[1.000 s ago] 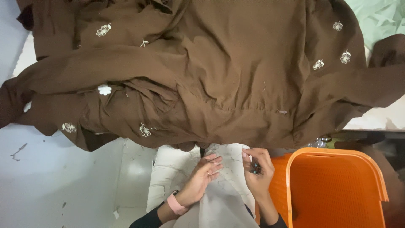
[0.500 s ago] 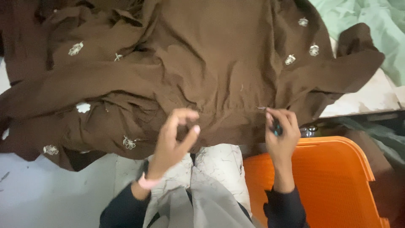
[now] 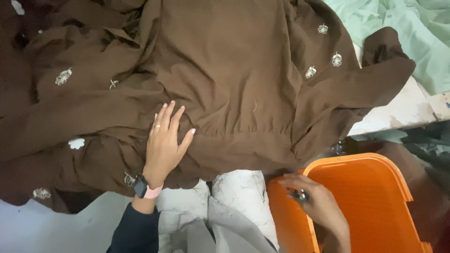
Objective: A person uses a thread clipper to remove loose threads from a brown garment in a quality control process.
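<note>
Her left hand (image 3: 165,140) lies flat, fingers spread, on the brown garment (image 3: 225,84) covering the table (image 3: 398,110). Her right hand (image 3: 311,199) pinches a small dark tool (image 3: 299,194) at the orange basket's (image 3: 375,206) rim.

No packages, labels, signs or screens show here, unless the small dark-faced watch (image 3: 140,187) on a pink band counts; it sits on the left wrist, and its face is too small to tell.
</note>
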